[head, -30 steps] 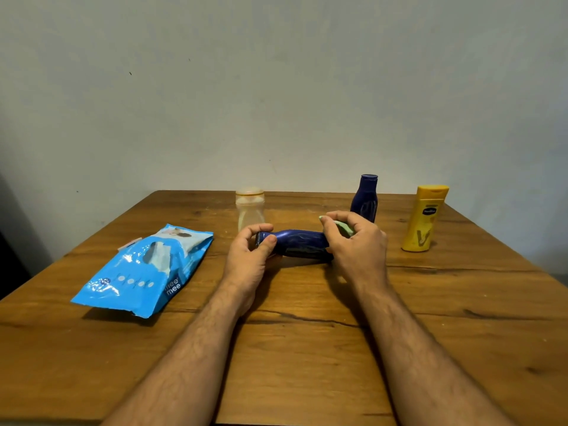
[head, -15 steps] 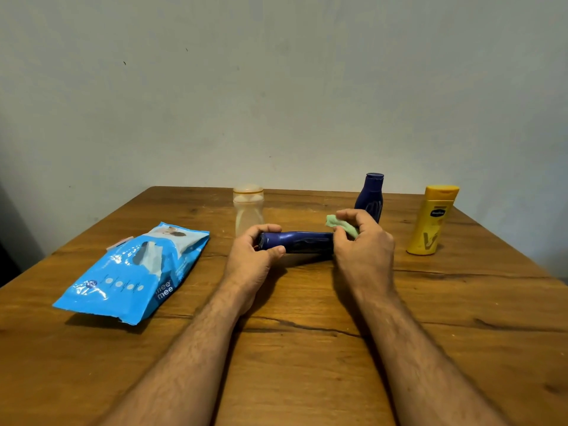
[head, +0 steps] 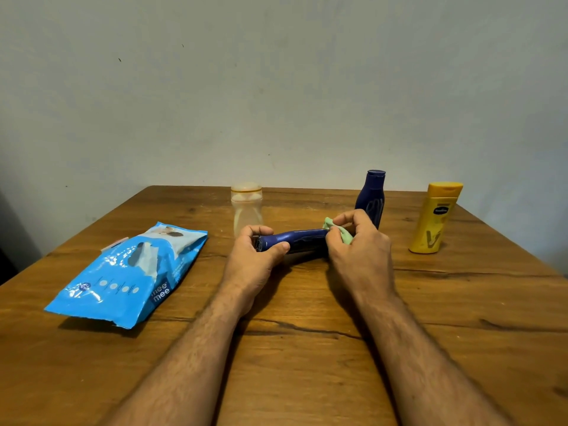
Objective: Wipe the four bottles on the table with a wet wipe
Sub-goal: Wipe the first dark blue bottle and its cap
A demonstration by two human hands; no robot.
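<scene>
A dark blue bottle [head: 299, 239] lies sideways just above the wooden table [head: 307, 348], held between my hands. My left hand [head: 250, 259] grips its left end, thumb on the front. My right hand [head: 358, 245] pinches a crumpled pale green wet wipe [head: 336, 230] against the bottle's right end. Behind stand a clear bottle with a beige cap [head: 246, 207], a second dark blue bottle [head: 371, 198] and a yellow bottle [head: 435, 218], all upright.
A blue wet-wipe pack [head: 129, 275] lies on the table's left side with a wipe showing at its opening. A plain wall rises right behind the table's far edge. The yellow bottle stands close to the right edge.
My right hand has slid the green wipe along the bottle toward its right end. The left hand keeps its grip. The view has shifted slightly.
</scene>
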